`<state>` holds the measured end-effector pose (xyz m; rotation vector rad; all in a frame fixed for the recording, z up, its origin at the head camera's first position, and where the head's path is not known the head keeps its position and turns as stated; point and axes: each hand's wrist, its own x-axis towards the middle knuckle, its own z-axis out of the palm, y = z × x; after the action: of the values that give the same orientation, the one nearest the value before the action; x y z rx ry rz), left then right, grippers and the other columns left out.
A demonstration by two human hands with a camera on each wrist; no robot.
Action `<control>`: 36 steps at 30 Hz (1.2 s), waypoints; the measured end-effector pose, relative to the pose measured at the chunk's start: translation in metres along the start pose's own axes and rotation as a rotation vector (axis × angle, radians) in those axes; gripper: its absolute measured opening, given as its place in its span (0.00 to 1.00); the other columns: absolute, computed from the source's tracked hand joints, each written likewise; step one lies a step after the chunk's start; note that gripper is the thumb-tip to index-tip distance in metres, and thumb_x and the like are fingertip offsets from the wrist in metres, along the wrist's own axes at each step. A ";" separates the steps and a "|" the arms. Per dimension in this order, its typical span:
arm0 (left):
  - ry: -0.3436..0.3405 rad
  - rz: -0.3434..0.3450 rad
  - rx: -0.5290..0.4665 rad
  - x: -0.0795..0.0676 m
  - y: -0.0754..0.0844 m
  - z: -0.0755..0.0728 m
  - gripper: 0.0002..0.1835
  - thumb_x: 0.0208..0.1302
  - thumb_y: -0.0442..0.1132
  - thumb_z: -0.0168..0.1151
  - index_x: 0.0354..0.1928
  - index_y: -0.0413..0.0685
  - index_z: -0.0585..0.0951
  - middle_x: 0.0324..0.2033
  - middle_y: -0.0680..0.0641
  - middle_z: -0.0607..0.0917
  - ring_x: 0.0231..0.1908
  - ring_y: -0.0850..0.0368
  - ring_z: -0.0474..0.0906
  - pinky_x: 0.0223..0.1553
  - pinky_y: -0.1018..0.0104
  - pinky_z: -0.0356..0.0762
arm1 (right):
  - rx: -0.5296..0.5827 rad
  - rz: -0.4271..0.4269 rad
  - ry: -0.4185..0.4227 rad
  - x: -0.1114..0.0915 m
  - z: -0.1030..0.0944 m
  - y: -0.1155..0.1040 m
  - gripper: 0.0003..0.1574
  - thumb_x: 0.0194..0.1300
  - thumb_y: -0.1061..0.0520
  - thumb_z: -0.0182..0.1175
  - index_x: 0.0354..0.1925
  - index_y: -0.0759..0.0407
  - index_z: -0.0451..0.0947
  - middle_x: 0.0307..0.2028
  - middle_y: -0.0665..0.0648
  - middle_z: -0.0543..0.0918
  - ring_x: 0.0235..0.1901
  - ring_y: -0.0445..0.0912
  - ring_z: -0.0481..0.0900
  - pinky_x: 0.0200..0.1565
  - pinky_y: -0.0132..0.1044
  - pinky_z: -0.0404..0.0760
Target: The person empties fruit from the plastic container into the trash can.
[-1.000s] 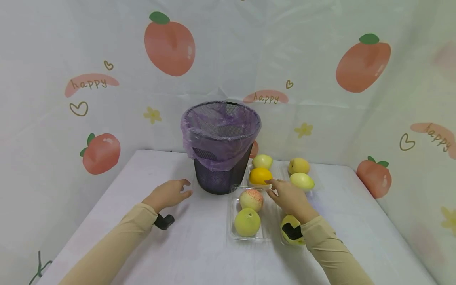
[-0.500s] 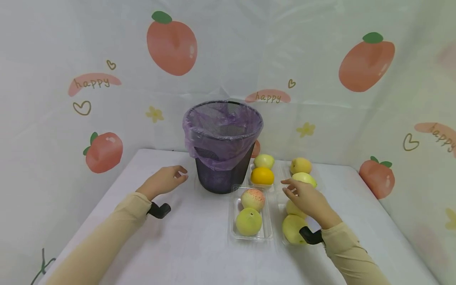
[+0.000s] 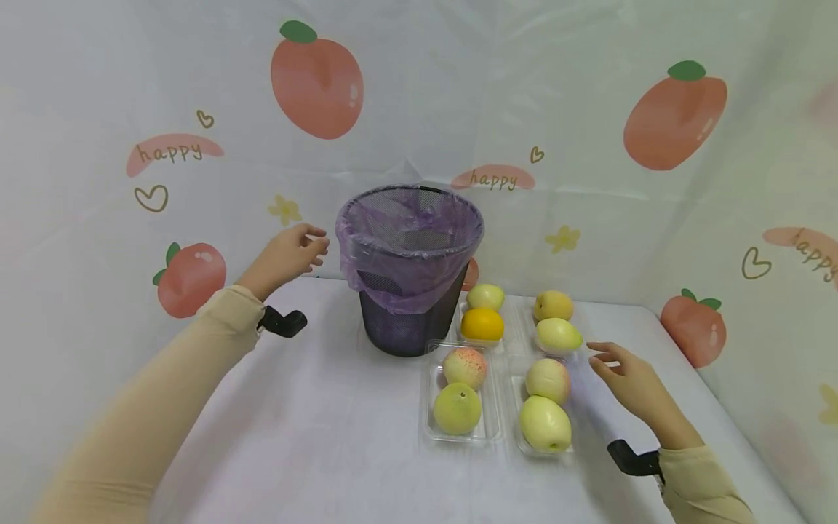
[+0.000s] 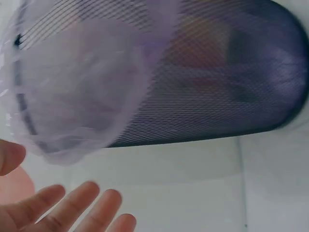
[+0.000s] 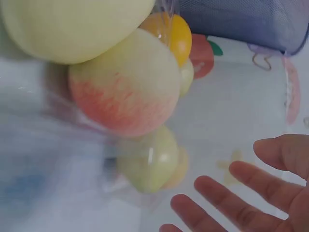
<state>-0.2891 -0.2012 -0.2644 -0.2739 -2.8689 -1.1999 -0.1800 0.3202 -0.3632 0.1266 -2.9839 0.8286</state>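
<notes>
A black mesh bin [image 3: 396, 331] lined with a purple plastic bag [image 3: 406, 284] stands toward the back of the table. Left of its rim, my left hand [image 3: 288, 255] is raised with fingers apart and nothing in them; the left wrist view shows its fingertips near the bag's edge. My right hand [image 3: 631, 378] is over the table, right of the fruit, fingers spread and holding nothing. Nearest to it are a lemon [image 3: 559, 336], a peach [image 3: 547, 381] and a pale yellow-green fruit [image 3: 545, 423], which lie in clear plastic boxes.
Another clear box [image 3: 458, 438] holds a peach [image 3: 465, 367] and a green round fruit [image 3: 457, 409]. Behind it sit an orange-yellow fruit [image 3: 482, 324] and a pale lemon [image 3: 486, 297]. A yellow fruit [image 3: 553, 306] lies at the back right. A printed cloth backdrop [image 3: 419, 87] rises behind the table.
My left hand has risen from the table beside the bin up to near its rim. My right hand has drawn away from the orange-yellow fruit, to the right past the boxes.
</notes>
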 end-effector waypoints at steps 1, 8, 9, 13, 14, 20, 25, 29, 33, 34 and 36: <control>0.004 -0.009 -0.033 0.003 0.004 -0.003 0.29 0.76 0.52 0.43 0.69 0.39 0.63 0.58 0.34 0.76 0.54 0.41 0.78 0.53 0.52 0.79 | 0.021 0.013 -0.006 -0.002 0.000 0.004 0.29 0.75 0.47 0.48 0.64 0.64 0.67 0.52 0.74 0.78 0.49 0.67 0.79 0.39 0.52 0.82; -0.029 -0.069 -0.296 0.018 0.021 -0.016 0.34 0.75 0.52 0.44 0.76 0.49 0.51 0.70 0.34 0.60 0.64 0.37 0.67 0.60 0.46 0.72 | 0.240 0.077 -0.095 -0.010 0.007 0.025 0.33 0.76 0.50 0.48 0.68 0.71 0.58 0.57 0.78 0.72 0.52 0.64 0.78 0.43 0.45 0.84; -0.038 -0.079 -0.322 0.019 0.022 -0.016 0.34 0.75 0.52 0.44 0.76 0.51 0.50 0.71 0.34 0.57 0.65 0.36 0.66 0.61 0.46 0.72 | 0.274 0.086 -0.110 -0.010 0.008 0.027 0.34 0.76 0.51 0.48 0.69 0.72 0.56 0.57 0.79 0.71 0.52 0.64 0.78 0.43 0.44 0.84; -0.078 -0.114 -0.412 0.024 0.024 -0.017 0.33 0.76 0.50 0.44 0.77 0.56 0.49 0.72 0.34 0.53 0.66 0.35 0.64 0.62 0.46 0.71 | 0.406 0.139 -0.181 -0.012 0.016 0.033 0.36 0.76 0.53 0.47 0.70 0.74 0.51 0.60 0.80 0.68 0.52 0.61 0.79 0.45 0.45 0.84; -0.088 -0.126 -0.439 0.026 0.024 -0.016 0.32 0.76 0.49 0.44 0.77 0.57 0.49 0.72 0.34 0.54 0.66 0.36 0.64 0.62 0.46 0.71 | 0.440 0.154 -0.201 -0.013 0.018 0.034 0.36 0.76 0.53 0.47 0.70 0.74 0.50 0.60 0.80 0.67 0.52 0.60 0.79 0.45 0.46 0.84; -0.131 -0.185 -0.599 0.035 0.023 -0.009 0.31 0.76 0.48 0.45 0.77 0.61 0.50 0.70 0.34 0.59 0.63 0.38 0.67 0.63 0.46 0.69 | 0.607 0.225 -0.336 -0.018 0.030 0.040 0.41 0.75 0.50 0.48 0.72 0.72 0.44 0.63 0.78 0.65 0.53 0.53 0.79 0.48 0.48 0.83; -0.157 -0.198 -0.661 0.039 0.023 -0.004 0.30 0.76 0.47 0.46 0.76 0.63 0.53 0.71 0.36 0.56 0.64 0.37 0.65 0.65 0.45 0.66 | 0.714 0.230 -0.430 -0.021 0.037 0.045 0.44 0.75 0.49 0.48 0.72 0.74 0.40 0.63 0.74 0.69 0.54 0.53 0.79 0.50 0.51 0.82; -0.173 -0.205 -0.700 0.040 0.023 -0.001 0.29 0.76 0.46 0.45 0.75 0.64 0.54 0.70 0.38 0.58 0.66 0.38 0.63 0.65 0.45 0.65 | 0.783 0.244 -0.468 -0.021 0.042 0.048 0.46 0.75 0.49 0.49 0.72 0.73 0.39 0.60 0.65 0.75 0.53 0.49 0.80 0.51 0.51 0.81; -0.165 -0.221 -0.731 0.041 0.024 0.002 0.28 0.76 0.46 0.45 0.75 0.65 0.56 0.57 0.45 0.67 0.53 0.50 0.73 0.55 0.54 0.74 | 0.835 0.241 -0.506 -0.020 0.044 0.050 0.45 0.76 0.50 0.47 0.72 0.74 0.37 0.60 0.61 0.75 0.51 0.44 0.80 0.52 0.52 0.81; -0.161 -0.225 -0.740 0.042 0.025 0.003 0.27 0.76 0.46 0.45 0.75 0.65 0.57 0.53 0.47 0.69 0.48 0.53 0.75 0.51 0.57 0.76 | 0.837 0.235 -0.514 -0.020 0.045 0.050 0.44 0.76 0.50 0.46 0.72 0.74 0.37 0.60 0.61 0.74 0.51 0.44 0.80 0.52 0.52 0.81; -0.155 -0.237 -0.756 0.042 0.026 0.003 0.27 0.76 0.46 0.46 0.74 0.64 0.58 0.47 0.50 0.70 0.39 0.58 0.76 0.44 0.63 0.78 | 0.837 0.227 -0.523 -0.021 0.044 0.051 0.44 0.77 0.50 0.46 0.72 0.75 0.36 0.61 0.62 0.74 0.51 0.44 0.80 0.52 0.52 0.81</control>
<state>-0.3261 -0.1746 -0.2449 -0.0254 -2.4642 -2.3648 -0.1650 0.3424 -0.4286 0.0245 -2.8465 2.3396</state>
